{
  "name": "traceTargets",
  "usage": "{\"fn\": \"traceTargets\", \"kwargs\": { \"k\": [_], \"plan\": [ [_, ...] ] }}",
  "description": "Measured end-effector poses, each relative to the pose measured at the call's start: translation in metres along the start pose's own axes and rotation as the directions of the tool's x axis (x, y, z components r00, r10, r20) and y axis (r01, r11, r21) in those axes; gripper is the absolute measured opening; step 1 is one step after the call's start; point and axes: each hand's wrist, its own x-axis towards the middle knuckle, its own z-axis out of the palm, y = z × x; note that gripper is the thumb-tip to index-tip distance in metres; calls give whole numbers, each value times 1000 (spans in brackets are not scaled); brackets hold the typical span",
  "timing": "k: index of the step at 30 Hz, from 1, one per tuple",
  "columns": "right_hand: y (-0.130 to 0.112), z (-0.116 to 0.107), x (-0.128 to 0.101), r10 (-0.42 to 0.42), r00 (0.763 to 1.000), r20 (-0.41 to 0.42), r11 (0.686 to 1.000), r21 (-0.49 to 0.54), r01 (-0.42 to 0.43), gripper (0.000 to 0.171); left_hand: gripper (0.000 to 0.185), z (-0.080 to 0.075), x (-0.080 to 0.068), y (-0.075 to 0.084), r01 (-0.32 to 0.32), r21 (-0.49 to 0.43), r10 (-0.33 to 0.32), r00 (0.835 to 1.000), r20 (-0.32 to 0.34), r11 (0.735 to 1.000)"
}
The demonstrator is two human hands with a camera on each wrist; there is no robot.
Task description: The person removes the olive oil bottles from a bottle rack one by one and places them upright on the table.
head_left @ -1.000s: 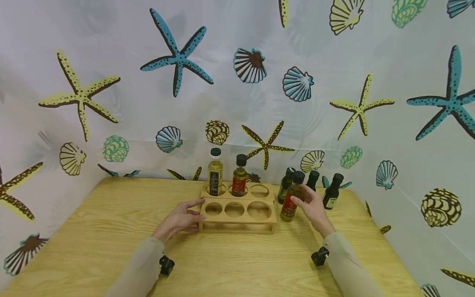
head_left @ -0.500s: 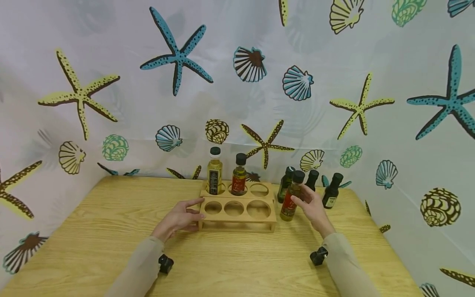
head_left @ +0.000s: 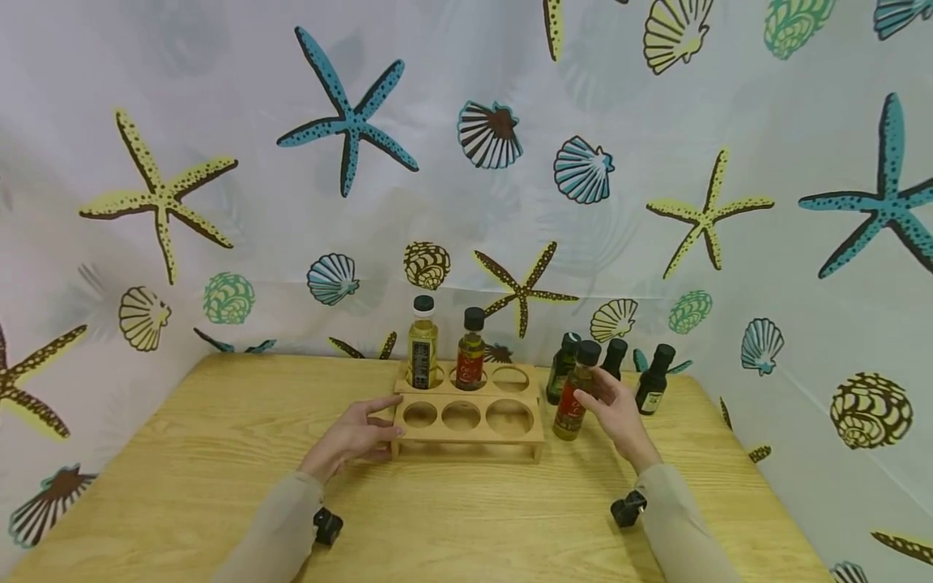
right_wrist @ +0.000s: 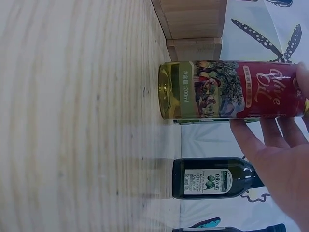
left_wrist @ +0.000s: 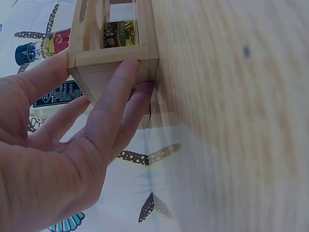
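My left hand [head_left: 357, 433] touches the left end of a two-tier wooden bottle rack [head_left: 430, 438]. In the left wrist view, fairly straight fingers lie against its end panel [left_wrist: 91, 79]. My right hand [head_left: 618, 413] pinches a red-labelled olive oil bottle [right_wrist: 217, 89] high on its body, between thumb and fingers. The bottle is upright, black-capped, just right of the rack, its base close to the tabletop. Two oil bottles occupy the rack's back row: a yellow one [head_left: 422, 348] at left and a red-labelled one [head_left: 470, 356] in the middle. The other holes hold nothing.
Behind the held bottle stand a dark green bottle [head_left: 562, 368] and a dark bottle [head_left: 615, 356], both partly hidden. Another dark bottle [head_left: 652, 382] with a pale label is farther right. A curtain [head_left: 466, 202] printed with shells and starfish borders the wooden table [head_left: 466, 518].
The head view has tilted up very slightly. Both hands, the rack and the bottles keep their places.
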Motion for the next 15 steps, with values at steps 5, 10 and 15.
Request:
{"fn": "traceTargets", "kwargs": {
  "k": [5, 10, 15],
  "plan": [
    [2, 1, 0, -6, 1000, -6, 1000, 12, 6, 62, 67, 0, 0, -1, 3, 0, -3, 1000, -1, 1000],
    [4, 1, 0, -2, 1000, -10, 1000, 4, 2, 63, 66, 0, 0, -2, -2, 2, 2, 1000, 2, 1000],
    [5, 0, 1, 0, 1000, -15, 1000, 3, 0, 62, 66, 0, 0, -1, -5, 1, 5, 1000, 4, 1000]
  ]
}}
